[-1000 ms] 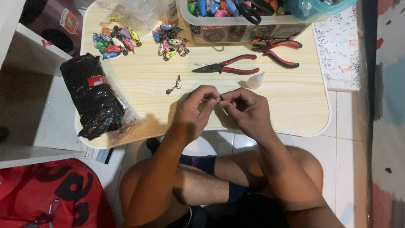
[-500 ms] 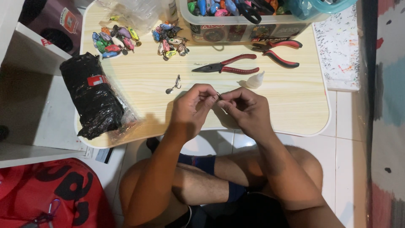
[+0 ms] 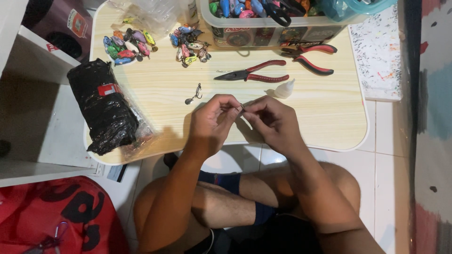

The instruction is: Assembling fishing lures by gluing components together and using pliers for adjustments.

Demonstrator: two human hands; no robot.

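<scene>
- Head view: the left hand (image 3: 214,123) and right hand (image 3: 272,123) meet fingertip to fingertip over the near edge of the table (image 3: 329,117), both pinched narrow on a tiny metal piece (image 3: 242,108) held between them; it is too small to tell what it is.
- Just beyond the grip and a little left lies a hook (image 3: 194,93), apart from both hands.
- Farther beyond the grip lie red-handled pliers (image 3: 252,75); a second pair (image 3: 310,59) lies beyond and to the right.
- A small white blob (image 3: 285,89) sits just beyond the right hand.
- Far beyond, lures (image 3: 129,43) lie in two clusters beside a clear box (image 3: 273,33).
- Well left of the grip lies a black bag (image 3: 104,110).
</scene>
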